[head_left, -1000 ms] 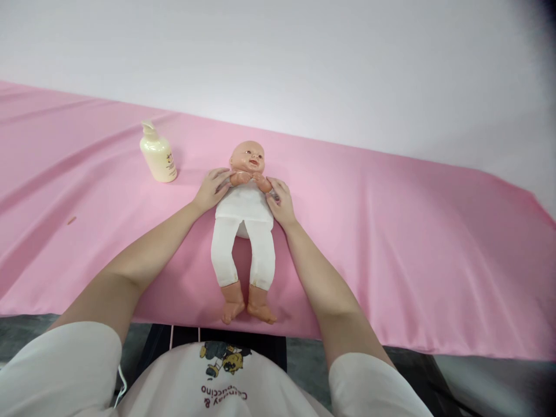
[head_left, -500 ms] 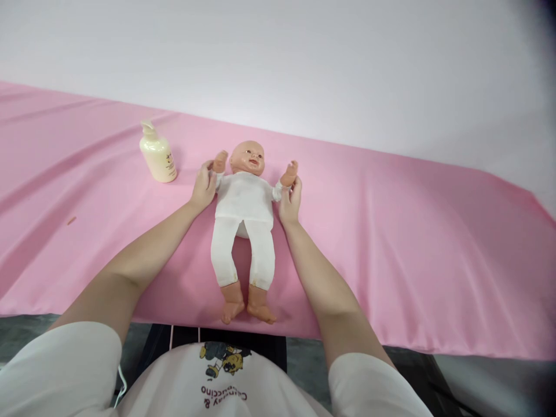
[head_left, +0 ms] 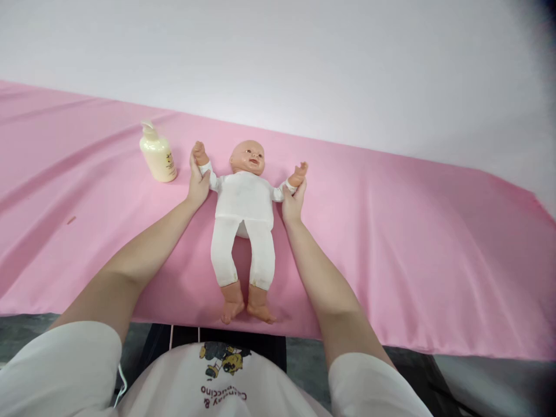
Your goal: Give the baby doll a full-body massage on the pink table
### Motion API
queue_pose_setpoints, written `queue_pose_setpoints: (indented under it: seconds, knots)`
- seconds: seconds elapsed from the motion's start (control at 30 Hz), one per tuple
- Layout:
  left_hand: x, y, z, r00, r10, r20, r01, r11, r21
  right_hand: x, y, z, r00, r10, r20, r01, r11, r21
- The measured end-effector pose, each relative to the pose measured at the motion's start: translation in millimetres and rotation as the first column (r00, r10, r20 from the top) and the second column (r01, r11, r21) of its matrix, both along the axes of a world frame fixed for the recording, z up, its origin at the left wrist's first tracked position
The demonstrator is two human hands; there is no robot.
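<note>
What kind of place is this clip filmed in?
Probably a baby-care training room, not a home: a doll lies on a table under a pink sheet, a pump bottle stands beside it, and behind is a bare white wall. Both hands hold the doll's arms.

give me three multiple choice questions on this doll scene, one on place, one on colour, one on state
1. Where does the bottle stand?
A. left of the doll's head
B. between the doll's legs
C. right of the doll's feet

2. What colour is the cloth under the doll?
A. green
B. pink
C. black

3. How are the doll's arms?
A. folded on the chest
B. tucked under the back
C. spread outward

Answers:
1 A, it stands upright past the left hand.
2 B, pink cloth covers the whole table.
3 C, the left hand and right hand each hold an arm out by the wrist.
</note>
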State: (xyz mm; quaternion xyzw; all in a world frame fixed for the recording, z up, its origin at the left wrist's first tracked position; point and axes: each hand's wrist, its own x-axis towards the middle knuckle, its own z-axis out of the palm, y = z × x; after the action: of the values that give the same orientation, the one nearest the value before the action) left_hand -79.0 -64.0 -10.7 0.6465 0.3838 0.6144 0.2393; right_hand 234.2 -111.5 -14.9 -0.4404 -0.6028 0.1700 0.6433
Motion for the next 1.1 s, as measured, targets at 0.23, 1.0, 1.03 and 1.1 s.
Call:
queue_pose_setpoints:
  seconds: [0.23,1.0,1.03,1.1]
  knots:
    - [5.4,-11.2,7.8,0.970,-0.036,-0.241,0.066,0.991,0.117,-9.1,-13.0,11.3,0.980,0.007,0.200,-0.012,1.000,0.022]
    - [17.4,-26.7,12.7,0.749,0.067,-0.659,0.028,0.991,0.133,-7.5,-3.7,0.2,0.897,0.066,0.436,-0.046,0.997,-0.056]
    - [17.4,-27.3,13.4,0.762,0.063,-0.644,0.029,0.991,0.130,-7.9,-4.2,0.6,0.906,0.068,0.417,-0.050,0.997,-0.056]
    - [16.7,-27.3,14.0,0.789,0.046,-0.613,0.034,0.992,0.118,-8.6,-6.2,1.7,0.933,0.080,0.352,-0.057,0.995,-0.076]
